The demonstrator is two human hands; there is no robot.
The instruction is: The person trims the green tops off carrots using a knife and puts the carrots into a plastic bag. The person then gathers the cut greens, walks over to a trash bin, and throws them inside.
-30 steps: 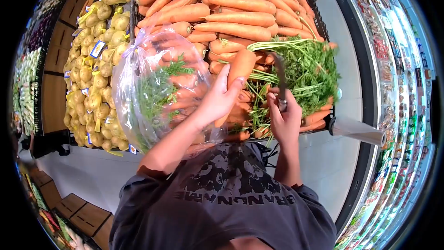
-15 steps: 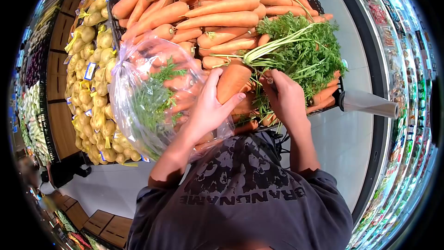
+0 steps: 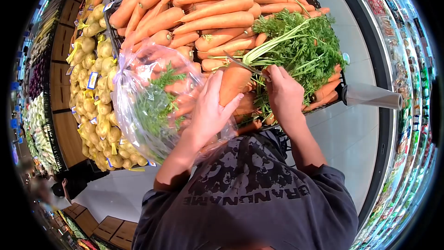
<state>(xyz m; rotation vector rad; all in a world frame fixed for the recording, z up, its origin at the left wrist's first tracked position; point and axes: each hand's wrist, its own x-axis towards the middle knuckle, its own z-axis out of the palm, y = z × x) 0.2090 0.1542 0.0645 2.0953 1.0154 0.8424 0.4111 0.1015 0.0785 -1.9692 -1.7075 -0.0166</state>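
A thick carrot (image 3: 235, 83) lies in my left hand (image 3: 210, 104), which is wrapped around its side. Long pale stalks (image 3: 273, 46) run from its top into a bushy heap of green leaves (image 3: 310, 41) on the right. My right hand (image 3: 282, 88) is closed on a small knife, its thin blade (image 3: 243, 63) lying across the carrot's top where the stalks start. The handle is mostly hidden by my fingers. Beside my left hand sits a clear plastic bag (image 3: 134, 83) with carrots and greens showing through.
Loose carrots (image 3: 217, 7) fill the black crate (image 3: 113, 28) ahead. Yellow-netted bags of potatoes (image 3: 85, 102) are stacked on the left. A roll of clear plastic bags (image 3: 377, 97) sticks out at right, near refrigerated shelves (image 3: 407, 88). A person (image 3: 69, 183) stands at lower left.
My right hand has brought the knife blade up across the carrot's top, where it now shows. My left hand keeps its hold on the carrot. The view has shifted slightly.
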